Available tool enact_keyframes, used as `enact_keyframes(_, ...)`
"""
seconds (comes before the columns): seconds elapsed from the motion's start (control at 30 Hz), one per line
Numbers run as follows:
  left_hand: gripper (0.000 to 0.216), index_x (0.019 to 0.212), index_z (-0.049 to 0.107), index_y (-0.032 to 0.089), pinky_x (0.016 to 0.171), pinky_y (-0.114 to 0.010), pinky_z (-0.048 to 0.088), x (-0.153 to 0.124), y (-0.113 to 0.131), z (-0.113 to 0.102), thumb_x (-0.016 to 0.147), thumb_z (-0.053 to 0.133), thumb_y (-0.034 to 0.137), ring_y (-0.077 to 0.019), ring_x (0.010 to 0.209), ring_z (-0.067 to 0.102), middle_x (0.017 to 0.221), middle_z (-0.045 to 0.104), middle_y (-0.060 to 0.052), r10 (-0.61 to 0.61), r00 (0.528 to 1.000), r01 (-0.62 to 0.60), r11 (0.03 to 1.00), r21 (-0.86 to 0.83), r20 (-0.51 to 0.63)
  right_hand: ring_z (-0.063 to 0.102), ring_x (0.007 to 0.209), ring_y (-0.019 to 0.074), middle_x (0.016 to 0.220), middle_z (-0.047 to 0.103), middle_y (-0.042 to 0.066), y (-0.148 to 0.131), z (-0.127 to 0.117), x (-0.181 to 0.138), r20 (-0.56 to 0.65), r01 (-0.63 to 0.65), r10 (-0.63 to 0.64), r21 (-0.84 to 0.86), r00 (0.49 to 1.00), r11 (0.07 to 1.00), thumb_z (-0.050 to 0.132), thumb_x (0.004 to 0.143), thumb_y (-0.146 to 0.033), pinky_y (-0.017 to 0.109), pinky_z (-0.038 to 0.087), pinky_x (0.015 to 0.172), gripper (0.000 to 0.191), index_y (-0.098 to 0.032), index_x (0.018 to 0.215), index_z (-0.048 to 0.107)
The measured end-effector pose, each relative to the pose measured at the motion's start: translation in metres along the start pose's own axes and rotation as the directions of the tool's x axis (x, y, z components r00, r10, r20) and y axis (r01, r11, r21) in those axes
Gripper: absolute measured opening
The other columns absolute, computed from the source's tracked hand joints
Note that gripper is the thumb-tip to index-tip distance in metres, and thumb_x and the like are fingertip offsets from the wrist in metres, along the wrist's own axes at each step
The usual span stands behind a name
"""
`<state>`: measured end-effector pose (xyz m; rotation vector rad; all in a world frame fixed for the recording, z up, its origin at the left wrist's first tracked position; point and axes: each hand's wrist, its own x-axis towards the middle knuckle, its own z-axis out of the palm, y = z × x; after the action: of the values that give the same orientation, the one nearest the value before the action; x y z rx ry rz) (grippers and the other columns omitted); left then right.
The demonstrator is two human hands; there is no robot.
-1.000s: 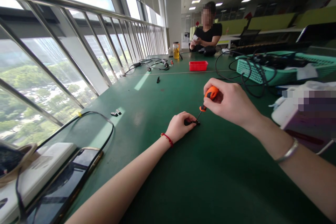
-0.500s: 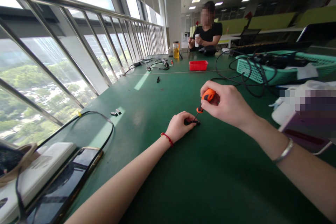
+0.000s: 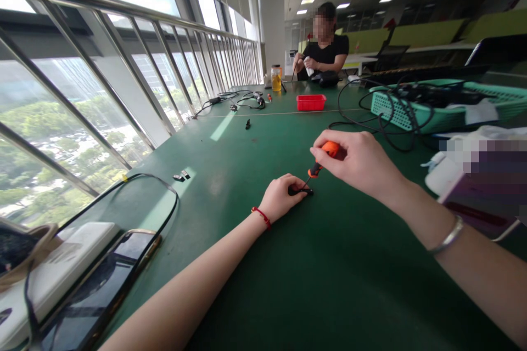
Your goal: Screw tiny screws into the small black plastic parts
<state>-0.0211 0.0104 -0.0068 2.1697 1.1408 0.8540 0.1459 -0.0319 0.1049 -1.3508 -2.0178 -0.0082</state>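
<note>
My left hand (image 3: 282,197) is closed on a small black part (image 3: 303,191), pinning it against the green tabletop. Most of that part is hidden under my fingers, so its kind does not show. In my right hand (image 3: 354,159) is a screwdriver (image 3: 315,169) with an orange and black handle, held tilted between thumb and fingers. Its thin shaft slants down to the black part, and the tip meets it beside my left fingertips. Whether the tip sits in a screw is too small to see.
A red tray (image 3: 311,102) stands farther up the table (image 3: 230,197). Small black pieces (image 3: 181,176) lie left, another (image 3: 247,124) beyond. Cables hang over a teal basket (image 3: 395,109) at right. A phone (image 3: 111,269) and white power strip (image 3: 61,263) lie near left. A person (image 3: 325,49) sits opposite.
The fingers of my right hand have shifted on the screwdriver handle, with the thumb and forefinger straighter now. My left hand and the black part stay put. The person opposite has lowered their hands slightly.
</note>
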Motion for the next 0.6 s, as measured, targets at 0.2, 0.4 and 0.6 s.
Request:
enact_keyframes(0.2, 0.013, 0.084, 0.068, 0.017, 0.070, -0.023, 0.048, 0.0004, -0.0016, 0.0005, 0.073, 0.062, 0.020, -0.0124, 0.073, 0.057, 0.084, 0.064, -0.002, 0.009, 1.000, -0.009, 1.000, 0.012, -0.008, 0.048, 0.053, 0.0139, 0.058, 0.055, -0.004, -0.0025, 0.0023, -0.0010, 0.040, -0.037, 0.038, -0.016, 0.998, 0.999, 0.053, 0.075, -0.043, 0.024, 0.029, 0.051, 0.026, -0.024, 0.093, 0.056)
enact_keyframes(0.4, 0.014, 0.085, 0.069, 0.016, 0.070, -0.023, 0.048, 0.0005, -0.0014, 0.0006, 0.074, 0.062, 0.021, -0.0124, 0.074, 0.057, 0.084, 0.063, -0.002, 0.011, 1.000, -0.011, 1.000, -0.002, -0.006, 0.043, 0.050, 0.0126, 0.053, 0.050, -0.004, -0.0022, 0.0039, -0.0008, 0.039, -0.071, 0.069, 0.049, 0.997, 0.996, 0.054, 0.076, -0.042, 0.025, 0.031, 0.052, 0.019, -0.023, 0.079, 0.058)
enact_keyframes(0.6, 0.012, 0.083, 0.068, 0.016, 0.069, -0.023, 0.047, -0.0001, -0.0014, 0.0008, 0.073, 0.063, 0.020, -0.0121, 0.072, 0.056, 0.083, 0.063, -0.002, 0.016, 1.000, -0.016, 1.000, 0.000, -0.012, 0.050, 0.055, 0.0139, 0.062, 0.055, -0.003, -0.0018, 0.0050, -0.0012, 0.020, -0.036, 0.035, 0.048, 0.999, 0.998, 0.057, 0.073, -0.042, 0.025, 0.032, 0.053, 0.030, -0.023, 0.096, 0.055)
